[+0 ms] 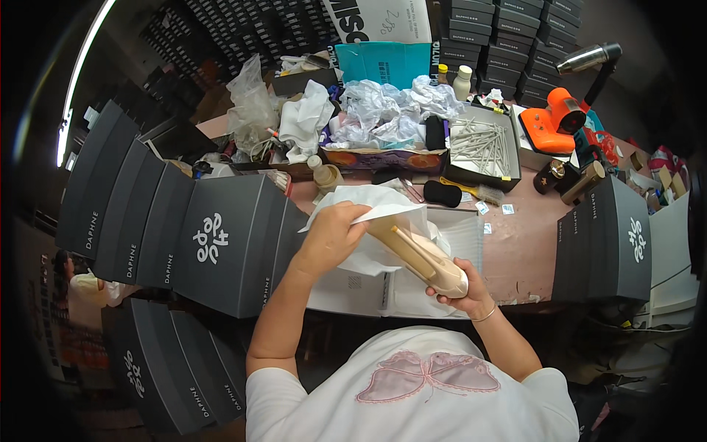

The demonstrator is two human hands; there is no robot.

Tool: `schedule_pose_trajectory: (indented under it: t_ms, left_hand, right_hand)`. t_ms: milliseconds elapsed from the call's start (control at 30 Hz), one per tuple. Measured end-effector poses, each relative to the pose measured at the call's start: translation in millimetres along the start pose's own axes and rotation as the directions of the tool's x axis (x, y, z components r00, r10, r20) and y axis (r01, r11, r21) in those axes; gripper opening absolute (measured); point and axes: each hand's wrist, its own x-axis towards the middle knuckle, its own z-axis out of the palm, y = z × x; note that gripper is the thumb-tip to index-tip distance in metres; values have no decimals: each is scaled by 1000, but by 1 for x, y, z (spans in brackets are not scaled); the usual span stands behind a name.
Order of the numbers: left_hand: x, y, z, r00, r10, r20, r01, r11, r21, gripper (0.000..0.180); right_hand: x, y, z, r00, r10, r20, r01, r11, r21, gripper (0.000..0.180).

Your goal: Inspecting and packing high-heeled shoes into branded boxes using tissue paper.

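Over the table's front edge I hold a beige high-heeled shoe [428, 267], tilted with its toe toward my right side. My right hand [471, 293] is closed around the toe end. With the fingers of my left hand [331, 234] I pinch a thin white wrapping sheet [352, 254], which hangs around the shoe's back end and partly hides it. The slim heel shows along the shoe's upper side. Below my hands lies an open white-lined shoe box [335, 296], with more white paper in its right part.
Dark shoe boxes [228, 243] stand stacked on my left, and more [604, 243] on my right. Behind the work spot are a carton of crumpled paper [387, 158], a tray of white sticks [482, 147], a brush [486, 194], bottles [326, 175] and an orange device [549, 129].
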Motion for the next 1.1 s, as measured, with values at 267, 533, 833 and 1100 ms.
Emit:
schedule_pose_trajectory:
  t_ms: [267, 533, 833, 1100]
  left_hand:
    - [-17, 65, 43, 893, 446, -64, -426, 882, 202, 36]
    - [-52, 121, 140, 709, 701, -83, -641, 590, -491, 53]
    - [-56, 103, 153, 720, 576, 388, -237, 729, -642, 66]
    - [-9, 58, 188, 775, -161, 611, 611, -56, -789, 67]
  right_hand:
    - [-15, -5, 49, 981, -192, 22, 193, 968, -161, 58]
    - [9, 9, 55, 552, -833, 38, 622, 381, -684, 54]
    - [-36, 13, 4, 456, -874, 166, 216, -72, -974, 50]
    - [-19, 35, -30, 565, -802, 193, -23, -250, -968, 47]
